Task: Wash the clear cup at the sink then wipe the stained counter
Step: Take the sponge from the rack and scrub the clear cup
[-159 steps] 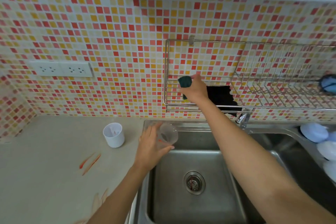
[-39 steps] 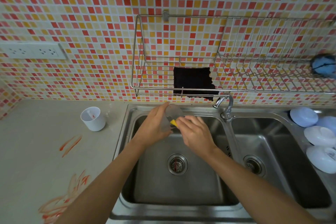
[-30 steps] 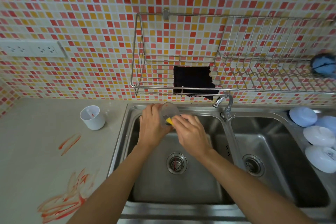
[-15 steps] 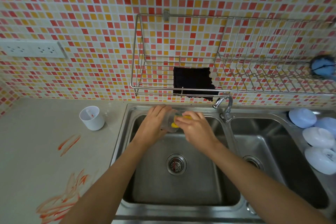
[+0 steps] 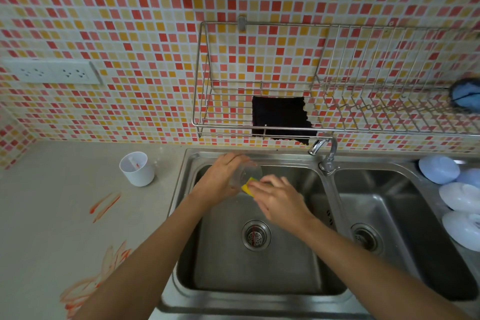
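We hold the clear cup (image 5: 246, 173) over the left basin of the sink (image 5: 259, 262) so drips fall there; our left hand (image 5: 220, 179) wraps its body while our right hand (image 5: 279, 199) pinches the yellow sponge (image 5: 248, 186) against it. It lies tilted, long axis pointing right and away, mouth apparently toward the faucet (image 5: 324, 153).

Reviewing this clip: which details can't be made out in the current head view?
- Sponge: mostly hidden under the right hand; only a yellow corner shows.
- Clear cup: its near side is covered by the left hand; any residue is unreadable.
- Faucet: whether water runs cannot be told.
- Counter stain: cut off by the bottom edge.
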A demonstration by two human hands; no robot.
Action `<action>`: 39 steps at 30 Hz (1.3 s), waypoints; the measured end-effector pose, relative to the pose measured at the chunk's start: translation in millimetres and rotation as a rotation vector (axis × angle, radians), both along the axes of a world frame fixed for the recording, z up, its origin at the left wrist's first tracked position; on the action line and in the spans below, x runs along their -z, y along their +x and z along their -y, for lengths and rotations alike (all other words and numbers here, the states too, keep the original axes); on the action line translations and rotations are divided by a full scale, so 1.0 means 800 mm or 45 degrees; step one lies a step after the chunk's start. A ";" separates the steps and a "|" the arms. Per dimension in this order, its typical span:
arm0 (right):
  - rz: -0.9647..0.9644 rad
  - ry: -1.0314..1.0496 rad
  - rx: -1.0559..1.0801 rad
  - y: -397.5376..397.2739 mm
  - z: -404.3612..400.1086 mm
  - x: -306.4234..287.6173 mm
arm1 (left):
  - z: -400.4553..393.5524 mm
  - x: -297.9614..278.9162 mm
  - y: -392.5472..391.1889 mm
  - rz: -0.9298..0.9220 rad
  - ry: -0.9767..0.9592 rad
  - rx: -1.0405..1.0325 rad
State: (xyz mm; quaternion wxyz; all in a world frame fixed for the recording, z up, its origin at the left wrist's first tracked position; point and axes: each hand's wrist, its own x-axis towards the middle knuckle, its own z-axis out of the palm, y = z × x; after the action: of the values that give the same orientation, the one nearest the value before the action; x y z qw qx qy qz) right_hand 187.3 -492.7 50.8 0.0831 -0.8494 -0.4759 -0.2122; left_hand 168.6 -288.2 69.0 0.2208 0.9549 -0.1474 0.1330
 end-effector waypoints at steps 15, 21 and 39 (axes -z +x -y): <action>0.301 0.248 0.154 0.014 -0.008 -0.001 | 0.031 0.023 -0.021 0.129 -0.163 -0.342; 0.229 0.288 0.129 0.005 -0.015 -0.006 | 0.034 0.023 -0.014 0.134 -0.090 -0.581; -0.103 0.062 -0.044 0.021 0.007 -0.002 | 0.006 -0.015 0.005 -0.005 0.121 -0.041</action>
State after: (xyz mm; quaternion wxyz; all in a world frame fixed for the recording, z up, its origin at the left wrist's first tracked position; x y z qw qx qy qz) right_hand 204.0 -498.4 52.3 0.1265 -0.8467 -0.4816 -0.1877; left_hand 172.4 -293.1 80.8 0.1734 0.9668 -0.1376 0.1276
